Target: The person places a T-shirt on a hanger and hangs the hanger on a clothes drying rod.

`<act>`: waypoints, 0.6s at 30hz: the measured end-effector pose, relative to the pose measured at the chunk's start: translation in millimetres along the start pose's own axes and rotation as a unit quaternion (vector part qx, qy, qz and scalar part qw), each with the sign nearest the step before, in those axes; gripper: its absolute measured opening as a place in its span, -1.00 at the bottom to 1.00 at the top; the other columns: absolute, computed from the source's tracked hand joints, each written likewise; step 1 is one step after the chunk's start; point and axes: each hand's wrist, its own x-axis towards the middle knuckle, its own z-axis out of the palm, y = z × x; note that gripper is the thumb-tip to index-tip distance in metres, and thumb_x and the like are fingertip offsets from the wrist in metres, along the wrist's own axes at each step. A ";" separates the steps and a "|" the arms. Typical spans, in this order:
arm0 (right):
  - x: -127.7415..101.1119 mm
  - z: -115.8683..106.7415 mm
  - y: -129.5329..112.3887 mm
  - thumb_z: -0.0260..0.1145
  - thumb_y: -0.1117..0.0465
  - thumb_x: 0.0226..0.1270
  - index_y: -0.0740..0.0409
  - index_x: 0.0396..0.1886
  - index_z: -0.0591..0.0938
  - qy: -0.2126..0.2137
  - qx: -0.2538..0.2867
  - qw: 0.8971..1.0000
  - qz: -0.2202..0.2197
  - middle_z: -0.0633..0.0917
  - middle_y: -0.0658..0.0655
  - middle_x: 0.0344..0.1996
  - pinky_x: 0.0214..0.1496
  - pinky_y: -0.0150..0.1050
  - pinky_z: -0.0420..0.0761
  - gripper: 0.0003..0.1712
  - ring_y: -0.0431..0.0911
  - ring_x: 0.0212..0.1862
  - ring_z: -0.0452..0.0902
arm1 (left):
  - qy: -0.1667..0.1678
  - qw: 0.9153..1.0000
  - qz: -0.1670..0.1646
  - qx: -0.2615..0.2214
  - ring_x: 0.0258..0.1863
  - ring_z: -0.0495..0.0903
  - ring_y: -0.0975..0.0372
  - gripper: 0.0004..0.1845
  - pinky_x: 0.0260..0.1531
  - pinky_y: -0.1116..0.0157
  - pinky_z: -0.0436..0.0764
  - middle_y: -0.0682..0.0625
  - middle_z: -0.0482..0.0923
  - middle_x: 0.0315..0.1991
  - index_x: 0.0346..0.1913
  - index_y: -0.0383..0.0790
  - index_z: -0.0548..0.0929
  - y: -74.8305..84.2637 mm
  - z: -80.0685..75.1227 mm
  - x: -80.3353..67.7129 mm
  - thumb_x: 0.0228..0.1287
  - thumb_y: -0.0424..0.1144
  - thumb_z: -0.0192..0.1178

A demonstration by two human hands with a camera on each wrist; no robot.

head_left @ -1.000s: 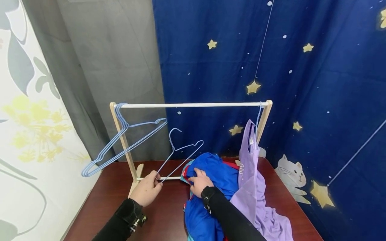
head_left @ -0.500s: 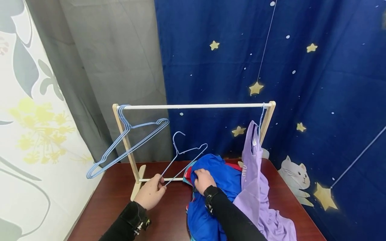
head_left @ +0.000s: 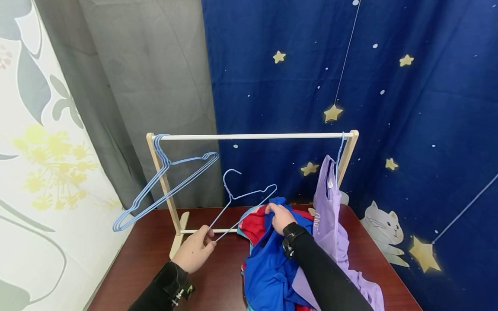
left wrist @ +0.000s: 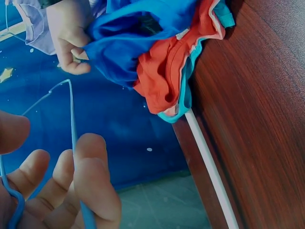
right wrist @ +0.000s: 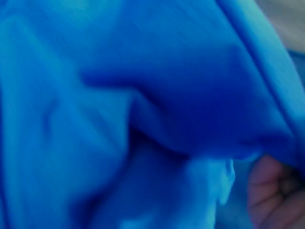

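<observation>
Brown table [head_left: 221,276] bears a rack [head_left: 249,137] hung with hangers [head_left: 166,164]; left hand [head_left: 195,250] holds a single hanger [head_left: 230,197], right hand [head_left: 279,218] grips blue cloth [head_left: 266,270].

The sleeves [head_left: 330,276] are black — so are the two wrist straps [head_left: 291,232], which carry small silvery fittings [head_left: 178,296].

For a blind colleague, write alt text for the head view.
The left hand holds a blue hanger; the right hand grips a blue garment atop other clothes. Behind them, a rack bears more hangers at left and a purple garment at right.
</observation>
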 end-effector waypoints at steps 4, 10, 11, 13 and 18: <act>7.9 -21.2 6.6 0.23 0.44 0.21 0.17 -0.37 0.66 -0.029 0.035 0.999 0.020 0.69 0.12 -0.35 -0.19 -0.11 0.57 -0.86 -0.01 -0.33 0.58 | -0.004 1.000 0.016 -0.002 -0.49 0.44 0.31 -0.85 -0.42 0.28 0.44 0.18 0.48 -0.45 -0.11 -0.12 0.49 -1.4 -2.4 -1.1 0.37 -0.28 0.25; 20.9 -46.8 21.7 0.34 0.13 0.30 0.12 -0.36 0.71 0.034 0.050 0.993 0.100 0.73 0.10 -0.37 -0.21 -0.11 0.55 -0.84 0.00 -0.35 0.60 | -0.014 0.999 0.033 -0.011 -0.51 0.44 0.35 -0.86 -0.44 0.31 0.45 0.19 0.47 -0.45 -0.09 -0.13 0.49 -3.0 -7.3 -7.7 0.41 -0.27 0.23; 22.6 -50.0 24.0 0.34 0.11 0.31 0.12 -0.35 0.72 0.049 0.046 0.992 0.108 0.73 0.10 -0.34 -0.16 -0.09 0.53 -0.82 0.02 -0.30 0.60 | -0.016 0.999 0.036 -0.012 -0.52 0.44 0.35 -0.86 -0.44 0.31 0.45 0.19 0.48 -0.45 -0.09 -0.13 0.49 -3.2 -8.0 -8.7 0.41 -0.26 0.23; 24.4 -56.0 27.5 0.33 0.10 0.34 0.14 -0.31 0.73 0.072 0.050 0.988 0.129 0.74 0.13 -0.29 -0.08 -0.04 0.52 -0.80 0.07 -0.21 0.60 | -0.021 0.999 0.041 -0.014 -0.53 0.44 0.36 -0.86 -0.45 0.31 0.46 0.19 0.47 -0.46 -0.07 -0.15 0.50 -3.6 -9.1 -10.6 0.42 -0.25 0.22; 22.8 -66.4 29.3 0.25 0.10 0.43 0.25 -0.20 0.73 0.084 0.080 0.978 0.175 0.73 0.22 -0.22 0.01 0.01 0.49 -0.71 0.15 -0.13 0.59 | -0.038 0.998 0.054 -0.011 -0.56 0.44 0.37 -0.86 -0.48 0.32 0.45 0.20 0.47 -0.49 -0.07 -0.14 0.51 -4.7 -9.8 -14.3 0.43 -0.22 0.21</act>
